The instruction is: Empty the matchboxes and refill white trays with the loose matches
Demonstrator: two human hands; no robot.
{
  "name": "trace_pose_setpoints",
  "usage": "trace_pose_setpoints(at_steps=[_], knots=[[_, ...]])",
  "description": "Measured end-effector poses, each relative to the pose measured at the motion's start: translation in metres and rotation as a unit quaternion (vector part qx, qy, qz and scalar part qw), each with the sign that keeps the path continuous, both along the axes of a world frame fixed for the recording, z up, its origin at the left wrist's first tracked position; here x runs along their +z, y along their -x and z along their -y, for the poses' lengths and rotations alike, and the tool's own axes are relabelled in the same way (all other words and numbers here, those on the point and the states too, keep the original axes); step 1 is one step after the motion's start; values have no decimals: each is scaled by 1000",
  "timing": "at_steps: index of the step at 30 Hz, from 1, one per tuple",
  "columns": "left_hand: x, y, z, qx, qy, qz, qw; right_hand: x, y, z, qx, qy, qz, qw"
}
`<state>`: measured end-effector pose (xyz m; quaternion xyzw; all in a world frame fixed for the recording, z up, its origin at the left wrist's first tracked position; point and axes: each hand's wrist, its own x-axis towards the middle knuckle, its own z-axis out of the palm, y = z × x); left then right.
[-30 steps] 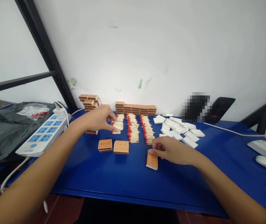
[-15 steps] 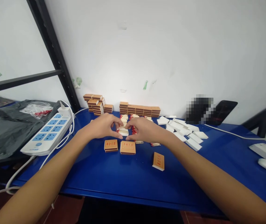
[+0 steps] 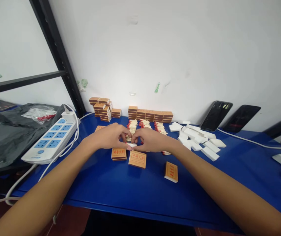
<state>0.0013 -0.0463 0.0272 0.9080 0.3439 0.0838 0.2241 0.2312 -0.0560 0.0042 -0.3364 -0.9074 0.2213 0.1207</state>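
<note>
Front edge: the blue table [image 3: 120, 193] ends in a long straight lip above the reddish floor [image 3: 77, 218]; both forearms reach in over it.
Near strip: a broad band of blue surface lies between the forearms, from lip to matchboxes.
Lone matchbox: an orange box [image 3: 171, 171] lies flat near the right forearm, its white end facing frontward, blue surface showing around it.
Lettered pair: an orange matchbox [image 3: 137, 159] with red characters sits slightly turned just in front of the hands; a small matchbox stack [image 3: 119, 154] stands just left of it, a narrow gap between.
Hands: the left hand [image 3: 109, 137] and right hand [image 3: 151, 140] almost meet, the fingertips of each clamped on the white tray [image 3: 131, 145] from its own side.
White tray: held just behind the lettered matchbox; small, shallow, plain white, mostly covered by fingers, so its contents cannot be told.
Match rows: three rows of matches [image 3: 144, 124] lie behind the hands, pale sticks, red heads leftward.
Tray heap: loose white trays [image 3: 197, 136] overlap to the right.
Power strip: white, blue-socketed [image 3: 56, 135], bounding the left side.
Back row: brown-sided boxes [image 3: 150, 115] line the wall [image 3: 140, 59]; a taller stack [image 3: 103, 109] stands leftward, blue surface between.
Phones: two dark ones [image 3: 216, 115] lean at the wall.
</note>
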Motion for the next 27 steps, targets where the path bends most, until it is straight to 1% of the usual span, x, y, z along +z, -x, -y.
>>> trace_pose_setpoints(at_steps=[3, 6, 10, 12, 14, 17, 19, 24, 27], knots=[[1, 1, 2, -5, -43, -8, 999, -2, 1, 0, 2, -7, 7, 1000], [1, 3, 2, 23, -93, -10, 995, -4, 1, 2, -20, -24, 3, 1000], [-1, 7, -3, 63, -147, -5, 987, -6, 3, 2, -91, -55, -1, 994], [-2, 9, -4, 70, -167, -10, 983, -8, 4, 1, -125, -80, -6, 989], [-4, 8, -5, 69, -176, -22, 982, -11, 4, 0, -141, -105, -20, 984], [-7, 6, -5, 78, -191, -49, 977, -13, 3, 1, -134, -122, -29, 983], [-9, 5, -4, 87, -198, -64, 974, -13, 2, 4, -121, -113, -20, 986], [-12, 2, -3, 99, -208, -82, 970, -10, 3, 11, -103, -85, 39, 990], [-13, 2, -3, 107, -234, -67, 964, -11, 4, 13, -105, -84, 59, 989]])
